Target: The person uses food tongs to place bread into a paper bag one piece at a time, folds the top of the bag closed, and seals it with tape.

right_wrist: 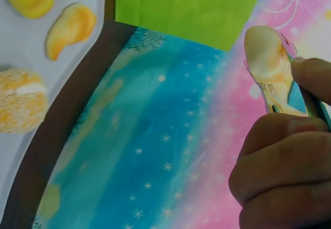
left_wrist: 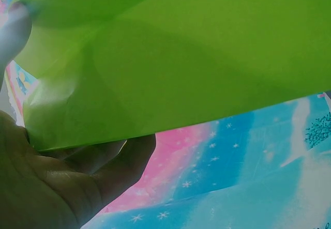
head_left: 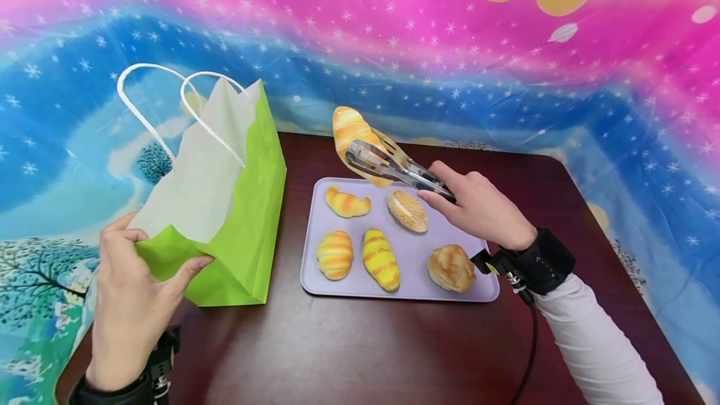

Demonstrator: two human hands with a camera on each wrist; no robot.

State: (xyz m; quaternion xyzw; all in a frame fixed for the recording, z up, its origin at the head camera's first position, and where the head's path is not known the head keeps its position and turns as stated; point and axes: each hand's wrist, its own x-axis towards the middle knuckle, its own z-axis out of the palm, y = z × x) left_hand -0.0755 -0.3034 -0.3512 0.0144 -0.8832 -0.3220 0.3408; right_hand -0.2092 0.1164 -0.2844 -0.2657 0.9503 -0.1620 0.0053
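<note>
My left hand [head_left: 132, 295] grips the near corner of a green paper bag's [head_left: 261, 205] rim, thumb on the outer green side. The bag stands upright with its white inside showing. In the left wrist view, the green paper [left_wrist: 170, 69] passes between thumb and fingers. My right hand [head_left: 486, 210] holds metal tongs [head_left: 413, 175] by the dark handle. A striped, golden bread roll [head_left: 350, 130] is clamped in their ends, raised above the tray's [head_left: 416, 286] far edge. From the right wrist, the roll [right_wrist: 265, 53] shows its pale end.
The lilac tray carries several breads: a small croissant [head_left: 347, 202], a seeded oval bun [head_left: 407, 211], a striped roll [head_left: 335, 255], a long yellow bread [head_left: 381, 260] and a puffy brown pastry [head_left: 452, 268]. White handles [head_left: 147, 122] stand above the bag. A patterned cloth [head_left: 360, 55] hangs behind the dark table [head_left: 337, 355].
</note>
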